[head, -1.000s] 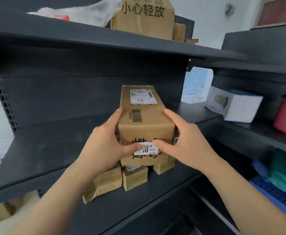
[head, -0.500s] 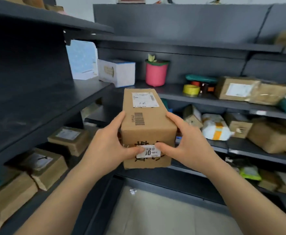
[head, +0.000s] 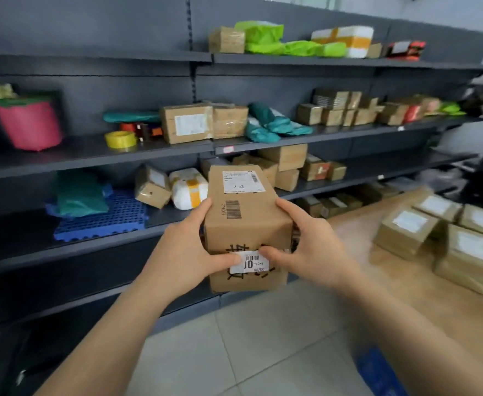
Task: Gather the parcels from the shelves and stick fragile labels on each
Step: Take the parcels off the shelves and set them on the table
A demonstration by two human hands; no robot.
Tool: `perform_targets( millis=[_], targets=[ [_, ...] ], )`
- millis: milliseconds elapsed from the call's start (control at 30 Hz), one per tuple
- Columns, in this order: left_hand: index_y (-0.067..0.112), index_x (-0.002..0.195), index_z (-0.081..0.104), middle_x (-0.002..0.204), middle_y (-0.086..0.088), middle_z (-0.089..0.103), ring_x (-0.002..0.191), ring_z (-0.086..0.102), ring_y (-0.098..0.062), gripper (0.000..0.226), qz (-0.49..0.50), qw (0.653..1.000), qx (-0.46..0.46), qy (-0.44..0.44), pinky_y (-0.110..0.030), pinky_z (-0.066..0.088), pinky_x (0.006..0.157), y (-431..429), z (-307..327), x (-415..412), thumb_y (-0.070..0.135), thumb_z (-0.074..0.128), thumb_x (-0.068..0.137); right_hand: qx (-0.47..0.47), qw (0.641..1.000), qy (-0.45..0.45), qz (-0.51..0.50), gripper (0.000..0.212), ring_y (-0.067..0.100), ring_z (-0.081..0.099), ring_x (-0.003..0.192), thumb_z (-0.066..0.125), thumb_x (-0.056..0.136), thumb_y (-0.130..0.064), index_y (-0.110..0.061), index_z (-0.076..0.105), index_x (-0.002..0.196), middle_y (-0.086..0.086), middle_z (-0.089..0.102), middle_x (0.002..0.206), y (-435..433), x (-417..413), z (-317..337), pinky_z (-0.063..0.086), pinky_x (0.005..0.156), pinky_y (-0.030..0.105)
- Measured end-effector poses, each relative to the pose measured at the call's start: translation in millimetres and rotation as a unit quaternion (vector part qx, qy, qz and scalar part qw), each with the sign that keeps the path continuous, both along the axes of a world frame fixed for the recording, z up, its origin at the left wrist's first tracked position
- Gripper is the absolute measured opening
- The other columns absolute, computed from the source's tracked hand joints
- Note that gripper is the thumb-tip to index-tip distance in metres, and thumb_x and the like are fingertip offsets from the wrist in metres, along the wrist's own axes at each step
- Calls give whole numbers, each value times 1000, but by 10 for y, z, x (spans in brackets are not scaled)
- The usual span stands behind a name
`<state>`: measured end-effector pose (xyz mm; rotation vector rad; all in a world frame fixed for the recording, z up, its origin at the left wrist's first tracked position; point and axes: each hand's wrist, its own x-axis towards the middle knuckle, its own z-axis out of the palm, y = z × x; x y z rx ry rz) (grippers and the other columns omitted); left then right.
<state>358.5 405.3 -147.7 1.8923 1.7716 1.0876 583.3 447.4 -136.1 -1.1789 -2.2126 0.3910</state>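
You hold one cardboard parcel (head: 247, 224) in the air in front of the shelves (head: 91, 155), away from any board. Your left hand (head: 190, 254) grips its left side and your right hand (head: 306, 250) grips its right side; both thumbs press on the near face, beside a small white barcode sticker (head: 248, 262). On top of the parcel sits a white shipping label (head: 241, 181).

I judge that you are in the gathering part of the task. On the wooden table (head: 363, 275) at the right, near its far edge, a group of parcels (head: 440, 238) already lies together, so some collecting looks done. I cannot see a fragile label on any of them; their white labels are too blurred to read.

Much is left. The middle and lower shelves carry many more cardboard boxes (head: 203, 121), and the top shelf has some too. The parcel in your hands must join the group on the table, and the sticking of labels seems not yet begun.
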Motion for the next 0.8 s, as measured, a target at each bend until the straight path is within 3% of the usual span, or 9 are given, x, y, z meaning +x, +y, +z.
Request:
perform_targets(
  millis=[67, 133, 233, 433, 567, 633, 733, 800],
  targets=[
    [50, 142, 17, 101, 46, 35, 87, 34, 33, 113, -39, 999, -2, 2, -4, 31, 64, 230, -19, 454, 63, 79, 48, -1, 999, -10, -44, 94, -2, 48, 95, 67, 70, -58, -31, 22, 147, -13, 56, 124, 56, 476, -23, 39, 76, 10],
    [49, 143, 17, 116, 40, 40, 96, 41, 21, 115, -79, 997, -14, -1, -8, 38, 78, 442, -49, 906, 65, 79, 47, -11, 996, -16, -83, 94, 1, 54, 95, 65, 69, -60, -30, 23, 147, -13, 58, 121, 94, 942, -55, 43, 77, 14],
    [49, 144, 17, 134, 22, 47, 115, 46, -3, 115, -140, 990, -32, 6, -34, 44, 97, 715, -134, 1582, 67, 77, 48, -25, 991, -14, -134, 97, 2, 58, 94, 59, 64, -67, -31, 25, 147, -15, 59, 118, 114, 1605, -130, 46, 73, 14],
    [45, 145, 18, 131, 25, 49, 110, 47, 2, 115, -250, 967, -54, 4, -22, 45, 86, 1111, -390, 2770, 66, 78, 49, -59, 968, -21, -245, 97, 3, 58, 93, 58, 61, -71, -35, 25, 145, -15, 60, 117, 38, 2727, -349, 48, 74, 17],
    [53, 139, 17, 96, 54, 43, 94, 46, 24, 111, -330, 941, -78, 7, -8, 38, 66, 1301, -557, 3485, 70, 75, 46, -87, 946, -15, -313, 96, 1, 56, 90, 58, 62, -71, -35, 25, 145, -18, 55, 117, -72, 3324, -515, 44, 71, 13],
    [52, 139, 17, 96, 50, 43, 96, 50, 16, 112, -365, 926, -100, 6, -7, 38, 67, 1371, -650, 3822, 70, 76, 46, -103, 933, -16, -345, 96, -1, 55, 86, 60, 63, -69, -34, 25, 145, -17, 56, 114, -130, 3584, -608, 43, 66, 11],
    [53, 134, 17, 90, 51, 40, 86, 47, 19, 106, -413, 902, -128, 13, -8, 39, 67, 1482, -794, 4281, 67, 77, 48, -131, 914, -8, -385, 92, -10, 54, 77, 67, 68, -61, -33, 25, 146, -16, 58, 115, -180, 3918, -745, 45, 57, 6],
    [47, 140, 18, 109, 41, 46, 95, 49, 14, 111, -444, 883, -152, 20, -17, 48, 77, 1568, -894, 4566, 65, 78, 48, -147, 900, -2, -410, 90, -12, 52, 77, 70, 71, -56, -33, 25, 146, -13, 59, 119, -186, 4116, -836, 45, 56, 5]
  ],
)
